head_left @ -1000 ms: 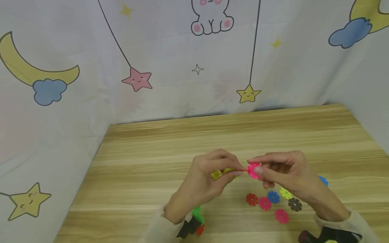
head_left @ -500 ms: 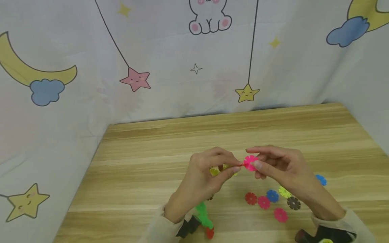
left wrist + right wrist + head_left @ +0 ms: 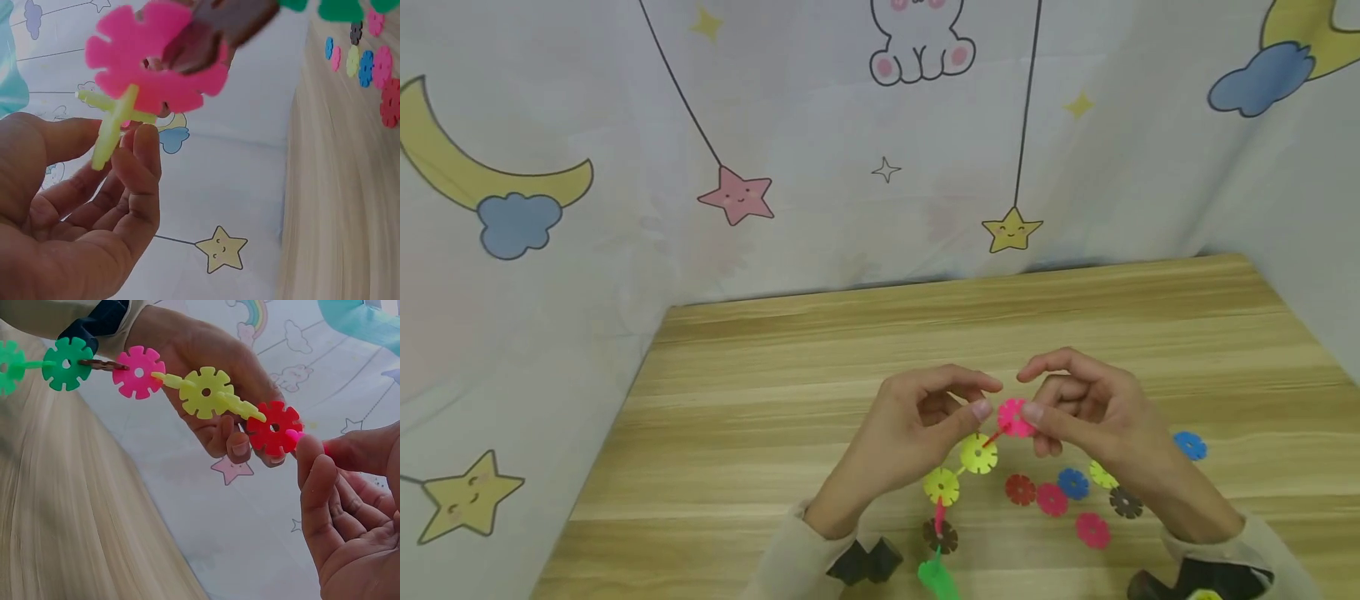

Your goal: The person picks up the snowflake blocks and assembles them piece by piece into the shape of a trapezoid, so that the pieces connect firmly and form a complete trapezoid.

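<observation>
My right hand (image 3: pixel 1090 417) pinches a pink notched plastic disc (image 3: pixel 1013 417) between thumb and fingers. That disc ends a chain of interlocked snowflake discs and is slotted into a red disc (image 3: pixel 274 428). Farther along hang yellow discs (image 3: pixel 978 454), a pink disc (image 3: pixel 139 372), a brown disc (image 3: pixel 940 536) and green discs (image 3: pixel 67 364). Close to the red disc, my left hand (image 3: pixel 925 417) has its thumb and index finger apart, the chain dropping below and beside them. The chain's lower end runs out of the head view at the bottom.
Loose discs lie on the wooden table (image 3: pixel 820 358) below the hands: a red disc (image 3: pixel 1020 490), a blue disc (image 3: pixel 1072 483), a dark disc (image 3: pixel 1126 502), several others. A patterned curtain (image 3: pixel 820 250) stands behind the table's far edge.
My left hand's fingers have parted from the red disc they pinched. The chain has swung down, showing more of its length. My right hand keeps its pinch on the pink disc, index finger lifted.
</observation>
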`<state>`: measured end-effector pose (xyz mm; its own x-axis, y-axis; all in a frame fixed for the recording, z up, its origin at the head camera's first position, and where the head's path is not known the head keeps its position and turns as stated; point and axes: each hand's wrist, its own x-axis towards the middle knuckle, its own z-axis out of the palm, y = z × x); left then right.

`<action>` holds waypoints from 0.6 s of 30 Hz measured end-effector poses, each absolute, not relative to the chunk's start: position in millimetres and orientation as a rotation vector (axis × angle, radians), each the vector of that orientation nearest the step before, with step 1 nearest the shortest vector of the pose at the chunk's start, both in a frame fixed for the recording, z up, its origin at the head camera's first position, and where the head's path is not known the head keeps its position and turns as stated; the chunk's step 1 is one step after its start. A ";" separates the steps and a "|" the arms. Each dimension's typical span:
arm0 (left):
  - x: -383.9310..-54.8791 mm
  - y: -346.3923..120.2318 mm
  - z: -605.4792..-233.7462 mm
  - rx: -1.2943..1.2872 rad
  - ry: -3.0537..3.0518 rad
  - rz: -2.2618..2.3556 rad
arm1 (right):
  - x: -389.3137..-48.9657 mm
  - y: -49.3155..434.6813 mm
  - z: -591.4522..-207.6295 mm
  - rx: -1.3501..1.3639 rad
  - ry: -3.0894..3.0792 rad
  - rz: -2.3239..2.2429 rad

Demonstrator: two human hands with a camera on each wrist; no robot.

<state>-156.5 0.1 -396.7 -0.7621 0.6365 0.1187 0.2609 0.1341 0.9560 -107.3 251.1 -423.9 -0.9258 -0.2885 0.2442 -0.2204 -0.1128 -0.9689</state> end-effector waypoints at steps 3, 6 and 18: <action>-157.4 1.3 -398.1 0.821 2.014 1.635 | -106.4 249.1 -423.9 -0.582 2.026 -2.234; -157.8 3.4 -399.6 0.784 1.935 1.636 | -105.6 247.4 -421.9 -0.558 2.026 -2.221; -156.8 4.9 -401.7 0.731 1.851 1.693 | -106.7 247.3 -425.3 -0.553 2.041 -2.226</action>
<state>-156.8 4.9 -401.7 -0.7172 0.6966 -0.0199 0.0422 0.0719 0.9965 -106.7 247.3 -425.3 -0.9326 -0.2910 0.2136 -0.1876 -0.1148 -0.9755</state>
